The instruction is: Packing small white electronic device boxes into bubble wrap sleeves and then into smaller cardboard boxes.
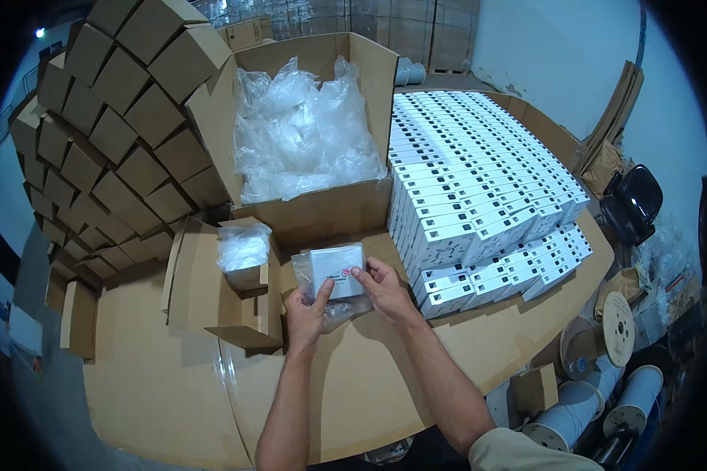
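Between my two hands is a flat white box (339, 263) with a small red mark, in or against a clear plastic bag (302, 269). My left hand (305, 318) grips its lower left edge, thumb on the front. At its right edge my right hand (385, 289) closes on it, thumb near the red mark. Just left of my left hand an open cardboard carton (247, 334) lies with its flaps spread. Folded clear bags (244, 250) fill the carton's far part.
A large carton (306, 208) of crumpled clear bags (306, 133) stands behind. Rows of white boxes (479, 180) are stacked at the right, brown cartons (126, 118) at the left. Cardboard (157, 385) covers the table. Cable spools (617, 330) and a black chair (632, 196) stand beyond the right edge.
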### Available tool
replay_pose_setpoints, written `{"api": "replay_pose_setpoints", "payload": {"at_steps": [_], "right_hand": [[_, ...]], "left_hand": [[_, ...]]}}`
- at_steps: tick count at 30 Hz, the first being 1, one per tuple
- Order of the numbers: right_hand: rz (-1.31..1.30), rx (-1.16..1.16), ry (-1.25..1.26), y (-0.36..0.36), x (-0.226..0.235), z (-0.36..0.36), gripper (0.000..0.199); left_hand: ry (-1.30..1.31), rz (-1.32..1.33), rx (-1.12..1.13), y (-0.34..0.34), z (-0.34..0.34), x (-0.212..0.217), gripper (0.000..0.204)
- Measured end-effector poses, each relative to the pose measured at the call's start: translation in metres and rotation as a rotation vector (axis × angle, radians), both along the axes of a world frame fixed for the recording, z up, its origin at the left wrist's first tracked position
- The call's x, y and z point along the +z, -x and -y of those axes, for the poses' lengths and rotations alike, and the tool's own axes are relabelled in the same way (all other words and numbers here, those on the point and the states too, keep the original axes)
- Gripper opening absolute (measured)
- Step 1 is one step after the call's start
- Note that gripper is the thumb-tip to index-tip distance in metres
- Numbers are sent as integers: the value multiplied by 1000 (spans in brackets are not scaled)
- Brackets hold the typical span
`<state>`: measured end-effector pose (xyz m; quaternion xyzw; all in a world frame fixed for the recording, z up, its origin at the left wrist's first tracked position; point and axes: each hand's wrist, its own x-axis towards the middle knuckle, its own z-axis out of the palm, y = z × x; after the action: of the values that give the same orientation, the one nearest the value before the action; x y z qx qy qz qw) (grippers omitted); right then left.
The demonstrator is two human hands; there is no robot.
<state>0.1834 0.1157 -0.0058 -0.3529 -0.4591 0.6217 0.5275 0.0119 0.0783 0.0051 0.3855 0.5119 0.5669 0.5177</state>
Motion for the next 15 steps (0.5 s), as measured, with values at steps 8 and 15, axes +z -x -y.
{"api": "replay_pose_setpoints", "payload": {"at_steps": [8,15], "right_hand": [[-181,-59,51,10,7,2,25],[-267,-72,64,12,16,8,26]], "left_hand": [[-49,-87,33,0,-3,2,37],[-70,-96,76,1,-2,1,41]]}}
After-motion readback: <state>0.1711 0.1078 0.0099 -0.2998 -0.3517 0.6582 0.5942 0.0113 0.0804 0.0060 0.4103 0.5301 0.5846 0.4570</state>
